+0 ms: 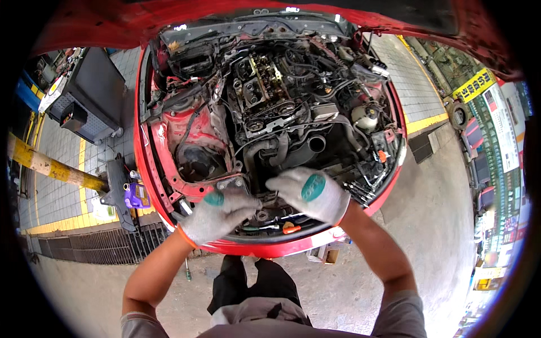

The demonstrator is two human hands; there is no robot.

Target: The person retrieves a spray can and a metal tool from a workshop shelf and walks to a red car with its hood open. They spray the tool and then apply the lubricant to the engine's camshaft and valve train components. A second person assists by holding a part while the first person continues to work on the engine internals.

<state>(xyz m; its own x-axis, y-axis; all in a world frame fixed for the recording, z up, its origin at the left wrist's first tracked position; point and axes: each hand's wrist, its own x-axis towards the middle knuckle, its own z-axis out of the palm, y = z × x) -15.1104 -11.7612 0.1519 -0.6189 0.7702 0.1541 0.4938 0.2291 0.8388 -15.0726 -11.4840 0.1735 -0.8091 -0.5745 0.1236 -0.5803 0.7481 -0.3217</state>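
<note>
Both hands are in grey gloves with green patches, over the front of the red car's open engine bay [332, 73]. My left hand [221, 217] is at the left of the front crossmember, fingers bent together toward a small part near the middle; what they hold, if anything, is too small to tell. My right hand [309, 196] is to its right, slightly higher, fingers loosely bent and apart, seemingly empty, beside the dark intake opening [316, 144]. Below them lie an orange-handled tool [291, 229] and other hand tools. Several sockets or bits [366, 186] sit along the bay's right edge.
The raised red hood [96, 28] arches overhead. At left stand a dark tool cart [96, 90], a yellow-black post [51, 166] and a purple jug [136, 197]. A floor grate [90, 245] lies below. A tire [457, 115] and shelving [496, 186] line the right side.
</note>
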